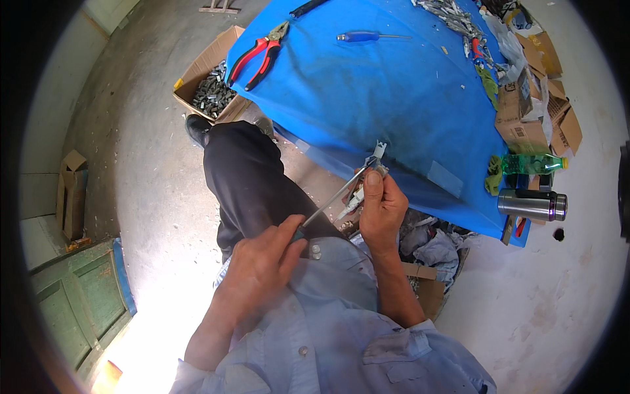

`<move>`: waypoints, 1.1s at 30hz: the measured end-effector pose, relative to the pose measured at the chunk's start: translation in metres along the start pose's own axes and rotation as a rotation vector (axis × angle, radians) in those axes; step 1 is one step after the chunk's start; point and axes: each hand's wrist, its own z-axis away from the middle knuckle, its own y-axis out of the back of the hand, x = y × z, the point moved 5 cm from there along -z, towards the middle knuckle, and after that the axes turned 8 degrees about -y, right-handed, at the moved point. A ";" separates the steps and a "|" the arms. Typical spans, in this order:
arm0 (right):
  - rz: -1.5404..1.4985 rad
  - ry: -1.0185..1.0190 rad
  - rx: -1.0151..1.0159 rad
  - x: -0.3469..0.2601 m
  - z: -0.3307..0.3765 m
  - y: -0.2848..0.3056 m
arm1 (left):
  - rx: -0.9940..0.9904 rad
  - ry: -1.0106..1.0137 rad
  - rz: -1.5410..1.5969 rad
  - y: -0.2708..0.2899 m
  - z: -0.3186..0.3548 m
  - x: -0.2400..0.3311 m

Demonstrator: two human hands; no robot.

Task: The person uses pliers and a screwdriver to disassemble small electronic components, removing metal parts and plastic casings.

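My left hand (259, 259) is closed round the handle of a screwdriver (333, 199), and only a bit of its dark greenish grip shows. The long metal shaft slants up to the right, its tip meeting a small white and metal part (378, 157). That part is pinched between thumb and fingers of my right hand (382, 209). Its exact kind I cannot make out; white pieces stick out above and below the fingers. Both hands are over my lap, by the near edge of the blue-covered table (367, 85).
Red-and-black pliers (259, 56) and a blue-handled screwdriver (359, 37) lie on the table. Metal pieces (453, 16) are heaped at its far right. A green bottle (533, 163) and steel flask (533, 205) are on the right. A cardboard box (197, 69) of small parts stands left.
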 end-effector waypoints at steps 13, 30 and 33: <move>-0.149 -0.250 -0.119 0.010 0.003 -0.004 | 0.058 -0.044 0.105 0.000 -0.003 -0.006; -0.449 -0.404 -0.265 0.037 -0.002 0.002 | 0.025 0.038 0.130 -0.016 0.000 -0.007; -0.434 -0.397 -0.290 0.035 -0.001 0.003 | 0.033 0.049 0.131 -0.016 -0.001 -0.007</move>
